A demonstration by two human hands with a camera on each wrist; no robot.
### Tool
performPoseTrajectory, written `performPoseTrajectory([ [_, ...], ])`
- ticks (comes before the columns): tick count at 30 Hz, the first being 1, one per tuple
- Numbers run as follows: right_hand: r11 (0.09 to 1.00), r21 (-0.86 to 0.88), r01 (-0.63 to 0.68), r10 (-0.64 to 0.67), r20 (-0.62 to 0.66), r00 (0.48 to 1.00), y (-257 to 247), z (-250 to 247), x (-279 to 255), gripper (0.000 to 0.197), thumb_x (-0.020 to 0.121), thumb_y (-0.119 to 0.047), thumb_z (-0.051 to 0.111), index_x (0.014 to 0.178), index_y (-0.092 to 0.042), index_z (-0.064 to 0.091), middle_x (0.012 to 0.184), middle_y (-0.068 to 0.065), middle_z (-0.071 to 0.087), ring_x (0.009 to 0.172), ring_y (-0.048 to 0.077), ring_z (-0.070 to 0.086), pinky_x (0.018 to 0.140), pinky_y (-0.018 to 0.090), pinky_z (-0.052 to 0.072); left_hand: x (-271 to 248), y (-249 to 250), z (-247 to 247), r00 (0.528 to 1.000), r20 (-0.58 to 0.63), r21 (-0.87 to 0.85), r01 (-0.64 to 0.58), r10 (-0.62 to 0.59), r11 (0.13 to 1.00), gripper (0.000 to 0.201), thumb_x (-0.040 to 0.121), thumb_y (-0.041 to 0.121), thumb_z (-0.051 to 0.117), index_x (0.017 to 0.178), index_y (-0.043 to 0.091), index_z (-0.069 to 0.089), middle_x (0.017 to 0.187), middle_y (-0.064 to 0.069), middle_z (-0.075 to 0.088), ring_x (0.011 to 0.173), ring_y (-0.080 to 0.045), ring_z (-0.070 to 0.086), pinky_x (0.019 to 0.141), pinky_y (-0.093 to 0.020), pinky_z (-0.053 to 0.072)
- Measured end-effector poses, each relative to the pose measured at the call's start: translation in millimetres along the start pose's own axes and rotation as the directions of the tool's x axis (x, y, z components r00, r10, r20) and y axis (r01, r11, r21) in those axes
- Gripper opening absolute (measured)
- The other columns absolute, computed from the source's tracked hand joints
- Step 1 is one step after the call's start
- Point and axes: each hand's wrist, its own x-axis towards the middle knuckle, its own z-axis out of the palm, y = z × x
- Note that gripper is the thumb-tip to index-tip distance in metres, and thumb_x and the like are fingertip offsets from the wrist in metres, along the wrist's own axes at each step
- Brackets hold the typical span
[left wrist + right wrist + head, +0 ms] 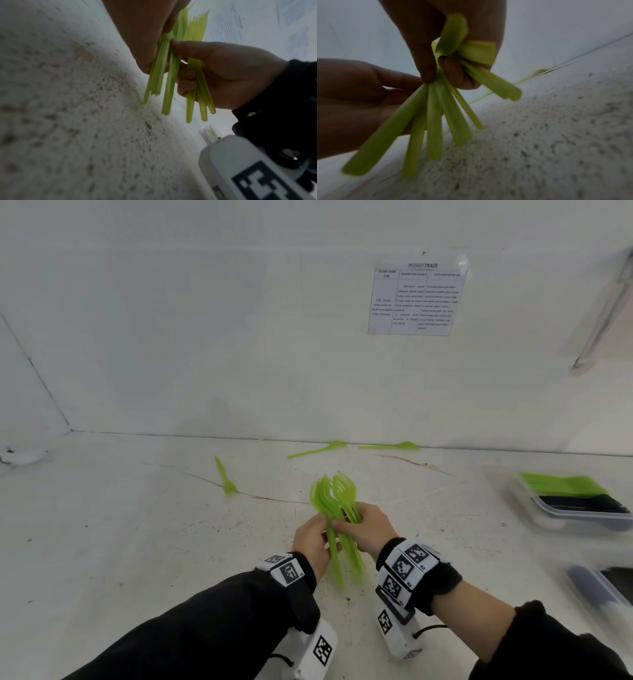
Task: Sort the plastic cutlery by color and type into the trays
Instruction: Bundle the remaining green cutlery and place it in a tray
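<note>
Both hands hold a bunch of several green plastic forks [334, 501] upright over the middle of the white table, tines pointing away from me. My left hand [313, 537] grips the handles from the left and my right hand [364, 529] wraps them from the right. In the left wrist view the green handles [169, 86] hang down between the two hands. The right wrist view shows the fork handles [435, 121] fanned out below the pinching fingers [426, 67]. A loose green fork [226, 477] lies to the left. Two green spoons [317, 450] [390, 446] lie by the back wall.
At the right edge stands a clear tray [582, 517] with green cutlery and black cutlery in it. A second clear tray [599, 587] sits nearer, partly cut off. A printed sheet [416, 299] hangs on the back wall. The tabletop [137, 525] is speckled and cracked.
</note>
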Motion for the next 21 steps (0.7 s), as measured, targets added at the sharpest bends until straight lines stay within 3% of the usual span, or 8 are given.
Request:
performPoseTrajectory([
  [4, 1.0, 0.019, 0.01, -0.011, 0.025, 1.0, -3.5, -2.0, 0.2, 0.015, 0.083, -0.02, 0.068, 0.075, -0.018, 0.056, 0.061, -0.009, 0.049, 0.052, 0.003, 0.043, 0.048, 0.015, 0.031, -1.2, 1.4, -1.7, 1.0, 0.001, -0.076, 0.008, -0.008, 0.997, 0.023, 0.099, 0.01, 0.042, 0.112, 0.002, 0.059, 0.102, -0.013, 0.065, 0.088, -0.021, 0.061, 0.069, -0.032, 0.053],
  [9, 0.999, -0.026, 0.028, -0.028, 0.011, 1.0, -7.3, -0.7, -2.7, 0.03, 0.082, -0.023, 0.07, 0.061, -0.023, 0.048, 0.056, -0.009, 0.047, 0.048, 0.002, 0.041, 0.039, 0.009, 0.029, -4.7, 2.3, 2.0, 0.999, 0.028, -0.022, 0.018, -0.018, 1.0, 0.025, 0.1, 0.018, 0.041, 0.113, 0.007, 0.059, 0.11, -0.012, 0.064, 0.096, -0.021, 0.06, 0.089, -0.04, 0.048],
  [11, 0.999, -0.043, 0.019, -0.018, 0.015, 1.0, -8.6, 2.7, -2.1, 0.03, 0.083, -0.023, 0.068, 0.061, -0.022, 0.047, 0.056, -0.008, 0.047, 0.049, 0.004, 0.041, 0.042, 0.012, 0.031, -5.4, 2.1, 4.3, 1.0, 0.016, -0.014, 0.01, -0.01, 1.0, 0.024, 0.1, 0.018, 0.042, 0.115, 0.009, 0.058, 0.114, -0.012, 0.062, 0.099, -0.021, 0.06, 0.096, -0.044, 0.046],
  [15, 0.999, -0.037, -0.006, 0.008, 0.07, 0.998, -12.1, 5.7, -2.0, 0.02, 0.086, -0.02, 0.059, 0.067, -0.019, 0.053, 0.06, -0.004, 0.049, 0.052, 0.009, 0.044, 0.05, 0.019, 0.035, -4.4, 4.9, 5.3, 1.0, -0.016, -0.038, -0.007, 0.006, 0.999, 0.023, 0.101, 0.018, 0.039, 0.112, 0.007, 0.057, 0.106, -0.014, 0.063, 0.088, -0.023, 0.063, 0.073, -0.04, 0.054],
  [18, 1.0, 0.001, 0.005, -0.006, 0.056, 0.998, -12.2, 8.0, -5.0, 0.023, 0.089, -0.022, 0.056, 0.067, -0.018, 0.052, 0.058, -0.003, 0.048, 0.05, 0.011, 0.043, 0.051, 0.022, 0.036, -2.8, 7.8, 3.0, 0.998, -0.057, -0.015, -0.014, 0.013, 1.0, 0.025, 0.101, 0.02, 0.04, 0.111, 0.007, 0.058, 0.109, -0.017, 0.064, 0.094, -0.031, 0.063, 0.077, -0.044, 0.054],
  [21, 0.999, 0.045, 0.026, -0.023, -0.055, 0.998, -7.1, 11.9, -5.5, 0.016, 0.087, -0.026, 0.061, 0.075, -0.017, 0.055, 0.065, -0.004, 0.053, 0.06, 0.014, 0.051, 0.056, 0.025, 0.04, -3.9, 7.4, 2.8, 0.997, -0.067, 0.013, -0.032, 0.033, 0.999, 0.022, 0.1, 0.02, 0.041, 0.099, 0.01, 0.061, 0.095, -0.012, 0.066, 0.081, -0.025, 0.064, 0.067, -0.037, 0.054],
])
